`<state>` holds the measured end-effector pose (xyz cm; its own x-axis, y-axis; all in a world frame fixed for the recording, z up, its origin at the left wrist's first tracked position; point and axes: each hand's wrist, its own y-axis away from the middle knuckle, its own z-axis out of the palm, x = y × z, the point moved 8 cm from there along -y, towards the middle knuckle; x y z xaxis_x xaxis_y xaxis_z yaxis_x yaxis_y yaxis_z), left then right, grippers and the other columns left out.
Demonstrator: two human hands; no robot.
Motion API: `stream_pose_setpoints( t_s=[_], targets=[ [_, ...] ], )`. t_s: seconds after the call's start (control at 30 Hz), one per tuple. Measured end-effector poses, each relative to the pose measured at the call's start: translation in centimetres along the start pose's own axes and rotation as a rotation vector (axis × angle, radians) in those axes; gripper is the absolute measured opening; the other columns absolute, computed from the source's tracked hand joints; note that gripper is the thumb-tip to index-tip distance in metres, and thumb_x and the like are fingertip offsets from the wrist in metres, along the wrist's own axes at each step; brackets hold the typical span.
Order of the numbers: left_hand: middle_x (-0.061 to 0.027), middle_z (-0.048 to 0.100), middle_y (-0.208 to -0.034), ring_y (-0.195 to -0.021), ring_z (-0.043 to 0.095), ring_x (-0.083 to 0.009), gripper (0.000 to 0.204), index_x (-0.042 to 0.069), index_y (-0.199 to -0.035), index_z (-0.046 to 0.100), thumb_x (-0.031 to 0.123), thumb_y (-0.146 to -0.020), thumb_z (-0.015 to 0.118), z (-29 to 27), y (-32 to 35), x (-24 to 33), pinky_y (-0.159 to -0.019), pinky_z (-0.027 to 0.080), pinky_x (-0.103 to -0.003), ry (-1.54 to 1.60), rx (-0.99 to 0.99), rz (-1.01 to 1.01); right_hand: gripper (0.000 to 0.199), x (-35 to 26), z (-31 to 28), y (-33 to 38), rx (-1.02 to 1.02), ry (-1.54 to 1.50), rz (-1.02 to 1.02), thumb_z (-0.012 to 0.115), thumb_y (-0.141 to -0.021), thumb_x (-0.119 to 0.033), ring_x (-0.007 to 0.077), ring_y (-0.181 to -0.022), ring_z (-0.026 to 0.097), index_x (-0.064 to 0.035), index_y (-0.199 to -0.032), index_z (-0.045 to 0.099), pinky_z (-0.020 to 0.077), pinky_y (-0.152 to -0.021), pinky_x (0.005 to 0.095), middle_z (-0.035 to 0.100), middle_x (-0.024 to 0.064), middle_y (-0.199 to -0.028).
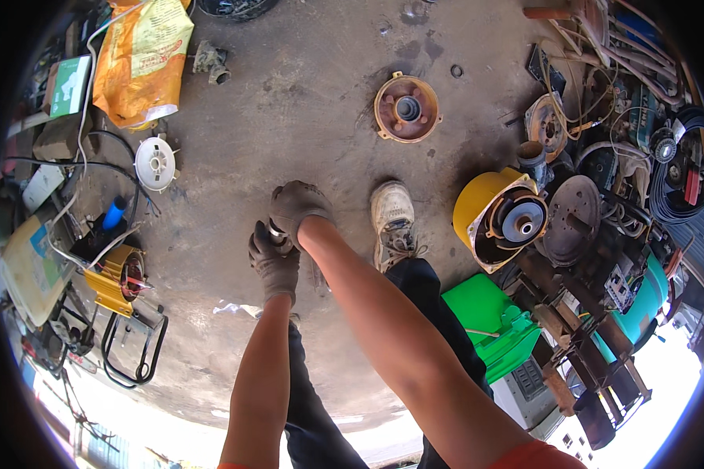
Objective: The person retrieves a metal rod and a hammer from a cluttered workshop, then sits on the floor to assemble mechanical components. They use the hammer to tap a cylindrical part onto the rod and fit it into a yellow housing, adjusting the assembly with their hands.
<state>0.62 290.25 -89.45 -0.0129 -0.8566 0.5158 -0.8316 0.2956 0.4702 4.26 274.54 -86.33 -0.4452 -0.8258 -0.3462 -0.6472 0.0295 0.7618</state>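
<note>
My left hand (275, 264), in a grey work glove, is closed round a small shiny round metal part (277, 230). From above, my right hand (299, 206), gloved the same way, closes over that part too. Most of it is hidden by the fingers; it looks like a bearing, but I cannot be sure. Both hands are together above the concrete floor, left of my shoe (393, 215). Farther off, a rusty round end cover (425, 94) with a hub in its middle lies flat on the floor.
At right stand a yellow motor housing (477, 205), a dark round plate (577, 223) and a green plastic piece (485, 313) beside piled scrap. On the left are a white fan disc (156, 164), a yellow motor body (111, 291) with loose wires and an orange sack (142, 66).
</note>
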Motion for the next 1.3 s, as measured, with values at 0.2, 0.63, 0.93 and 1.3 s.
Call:
stream_pose_setpoints(
  t_s=[0.2, 0.63, 0.93, 1.3],
  targets=[
    [-0.0205, 0.044, -0.136, -0.124, 0.046, -0.0420, 0.089, 0.010, -0.146, 0.035, 0.013, -0.068, 0.078, 3.7, -3.9, 1.6, -0.102, 0.042, -0.049, -0.052, -0.157, -0.056, 0.054, 10.2, 1.7, -0.2, 0.127, -0.708, 0.279, 0.050, -0.093, -0.048, 0.0422, -0.101, 0.066, 0.0018, -0.110, 0.060, 0.0511, -0.089, 0.0486, 0.069, 0.0235, -0.105],
    [-0.0211, 0.030, -0.149, -0.133, 0.039, -0.0408, 0.106, 0.014, -0.156, 0.016, 0.021, -0.074, 0.083, 3.0, -3.4, 3.9, -0.108, 0.038, -0.048, -0.235, -0.200, -0.082, 0.036, 30.9, 5.8, 8.3, 0.514, -1.971, 0.588, 0.067, -0.092, -0.032, 0.0227, -0.089, 0.065, -0.0063, -0.115, 0.059, 0.0550, -0.081, 0.0385, 0.067, 0.0112, -0.099],
    [-0.0192, 0.035, -0.141, -0.128, 0.044, -0.0358, 0.110, 0.012, -0.154, 0.019, 0.013, -0.069, 0.088, 2.8, -4.2, 6.1, -0.105, 0.043, -0.041, -0.008, -0.193, -0.074, 0.018, 33.8, 6.0, 4.2, 0.523, -2.134, 0.682, 0.069, -0.088, -0.028, 0.0139, -0.058, 0.057, -0.0131, -0.094, 0.062, 0.0474, -0.050, 0.0269, 0.062, 0.0020, -0.072],
    [-0.0223, 0.042, -0.141, -0.129, 0.042, -0.0417, 0.104, 0.010, -0.147, 0.026, 0.022, -0.064, 0.088, 3.6, -3.4, 0.7, -0.105, 0.040, -0.049, -0.124, -0.123, -0.202, 0.034, 25.0, -2.9, 12.8, 0.462, -1.858, 0.546, 0.064, -0.088, -0.034, 0.0144, -0.063, 0.063, -0.0024, -0.101, 0.066, 0.0527, -0.053, 0.0273, 0.065, 0.0081, -0.074]
  ],
)
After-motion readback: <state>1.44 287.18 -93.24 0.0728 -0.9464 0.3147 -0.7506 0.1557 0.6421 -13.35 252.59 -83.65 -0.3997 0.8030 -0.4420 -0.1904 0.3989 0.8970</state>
